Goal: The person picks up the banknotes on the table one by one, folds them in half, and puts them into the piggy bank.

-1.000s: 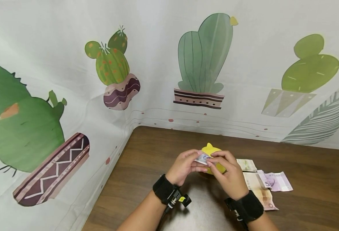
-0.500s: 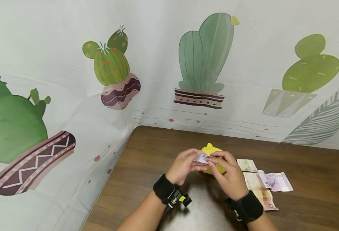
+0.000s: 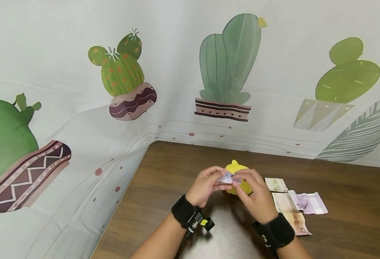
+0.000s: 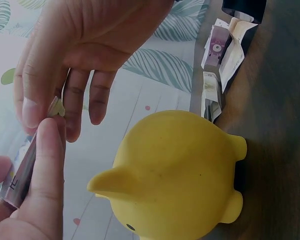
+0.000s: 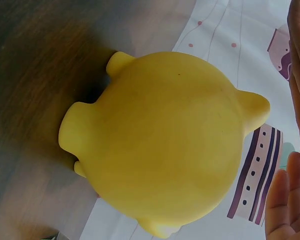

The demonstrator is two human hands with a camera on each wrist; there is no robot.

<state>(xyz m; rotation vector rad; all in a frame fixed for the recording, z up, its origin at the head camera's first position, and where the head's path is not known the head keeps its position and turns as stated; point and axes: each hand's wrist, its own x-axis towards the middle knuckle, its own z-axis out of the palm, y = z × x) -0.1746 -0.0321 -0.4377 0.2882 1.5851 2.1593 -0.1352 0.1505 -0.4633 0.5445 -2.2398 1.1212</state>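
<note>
A small folded banknote (image 3: 227, 178) is held between both hands, level with the piggy bank in the head view. My left hand (image 3: 203, 187) grips its left end, thumb on top. The thumb and fingers of my right hand (image 3: 257, 198) pinch the other end. Seen edge-on in the left wrist view, the folded note (image 4: 21, 177) looks like a thin, layered strip. Partly covered by the hands stands a yellow piggy bank (image 3: 236, 167), upright on its feet. It fills much of the right wrist view, where the note is not visible.
To the right of the hands lie several banknotes: a greenish one (image 3: 276, 185), a purple one (image 3: 314, 203) and a brownish one (image 3: 294, 220). They rest on a dark wooden table (image 3: 177, 162). A cactus-print cloth (image 3: 177, 72) rises behind and at the left.
Both hands stay almost in place around the banknote; the right fingers have shifted slightly along it. The cloth on the left has moved further left and down.
</note>
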